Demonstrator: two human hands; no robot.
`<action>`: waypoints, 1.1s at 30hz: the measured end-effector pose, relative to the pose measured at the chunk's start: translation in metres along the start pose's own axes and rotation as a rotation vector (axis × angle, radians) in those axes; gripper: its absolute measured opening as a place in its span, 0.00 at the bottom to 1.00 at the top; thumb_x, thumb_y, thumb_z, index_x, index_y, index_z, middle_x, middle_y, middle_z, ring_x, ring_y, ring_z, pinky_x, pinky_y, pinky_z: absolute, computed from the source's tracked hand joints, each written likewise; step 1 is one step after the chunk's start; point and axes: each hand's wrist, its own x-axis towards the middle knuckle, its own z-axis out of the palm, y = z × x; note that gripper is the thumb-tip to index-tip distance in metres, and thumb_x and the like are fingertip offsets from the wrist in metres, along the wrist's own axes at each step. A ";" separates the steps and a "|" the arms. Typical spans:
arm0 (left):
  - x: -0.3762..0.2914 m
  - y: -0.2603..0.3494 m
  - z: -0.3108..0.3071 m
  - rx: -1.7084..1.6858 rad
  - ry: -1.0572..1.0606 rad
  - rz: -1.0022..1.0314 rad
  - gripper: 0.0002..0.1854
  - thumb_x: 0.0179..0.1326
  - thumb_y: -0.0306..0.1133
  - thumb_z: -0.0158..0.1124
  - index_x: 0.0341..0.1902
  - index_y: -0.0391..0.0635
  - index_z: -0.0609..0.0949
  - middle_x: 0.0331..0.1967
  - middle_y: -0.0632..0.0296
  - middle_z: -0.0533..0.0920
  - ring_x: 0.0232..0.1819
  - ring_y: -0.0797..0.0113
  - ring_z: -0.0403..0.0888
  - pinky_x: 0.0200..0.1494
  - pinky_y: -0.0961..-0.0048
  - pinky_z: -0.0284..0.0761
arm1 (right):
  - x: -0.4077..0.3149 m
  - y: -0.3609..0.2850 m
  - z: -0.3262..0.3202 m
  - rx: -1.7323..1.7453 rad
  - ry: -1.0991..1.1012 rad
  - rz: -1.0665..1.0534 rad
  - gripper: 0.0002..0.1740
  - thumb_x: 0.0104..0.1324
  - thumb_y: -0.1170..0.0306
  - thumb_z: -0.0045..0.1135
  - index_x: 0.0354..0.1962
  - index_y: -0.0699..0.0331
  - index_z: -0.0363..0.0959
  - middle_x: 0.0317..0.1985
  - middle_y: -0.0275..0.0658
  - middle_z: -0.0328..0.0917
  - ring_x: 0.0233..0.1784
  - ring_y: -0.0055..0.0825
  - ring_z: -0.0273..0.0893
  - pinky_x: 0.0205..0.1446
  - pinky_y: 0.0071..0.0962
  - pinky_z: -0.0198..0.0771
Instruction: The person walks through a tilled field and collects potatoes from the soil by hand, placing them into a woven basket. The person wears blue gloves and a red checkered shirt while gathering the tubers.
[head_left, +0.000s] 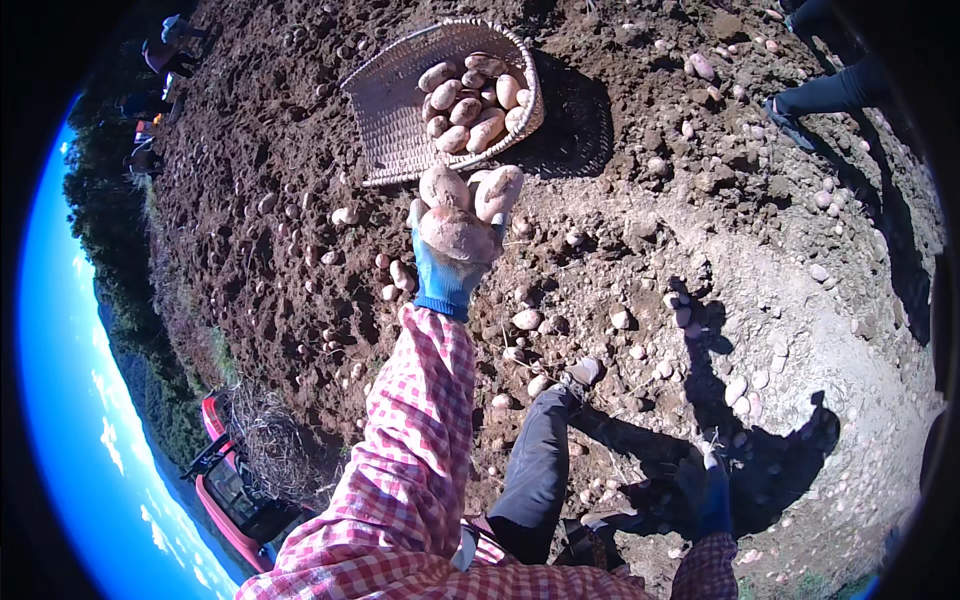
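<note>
My left hand, in a blue glove with a soiled palm, is stretched forward and grips several large potatoes bunched together. They overlap the near rim of a woven basket in this view; whether they touch it I cannot tell. Inside the basket, a heap of soil-dusted potatoes lies toward its right side. My right hand, also blue-gloved, hangs low at the right, partly in shadow. Its pale fingertips are near the ground, and whether it holds anything is unclear.
Loose potatoes are scattered over the cloddy brown soil. My shoe stands among them. Another person's leg is at upper right, and more people are far off at upper left. A red vehicle stands at lower left beside dry stalks.
</note>
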 end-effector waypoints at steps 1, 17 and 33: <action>0.023 0.030 0.001 0.251 0.123 0.124 0.39 0.66 0.66 0.47 0.72 0.53 0.63 0.69 0.50 0.67 0.67 0.48 0.68 0.65 0.45 0.68 | -0.005 0.003 -0.028 -0.143 0.120 0.017 0.28 0.72 0.58 0.52 0.66 0.58 0.63 0.63 0.40 0.70 0.60 0.34 0.74 0.60 0.39 0.73; -0.417 0.165 -0.201 1.785 0.710 -1.223 0.22 0.65 0.54 0.61 0.45 0.48 0.86 0.35 0.61 0.86 0.36 0.67 0.83 0.41 0.68 0.80 | -0.060 0.010 -0.152 -1.346 0.135 -0.260 0.18 0.71 0.58 0.48 0.42 0.64 0.77 0.33 0.46 0.81 0.38 0.42 0.81 0.38 0.43 0.77; -0.361 0.157 -0.073 1.778 0.660 -0.928 0.20 0.65 0.52 0.60 0.45 0.48 0.85 0.36 0.58 0.86 0.38 0.65 0.84 0.43 0.67 0.79 | -0.022 -0.153 -0.004 -0.686 0.201 -0.091 0.20 0.66 0.63 0.59 0.51 0.65 0.74 0.39 0.39 0.81 0.34 0.35 0.83 0.33 0.32 0.78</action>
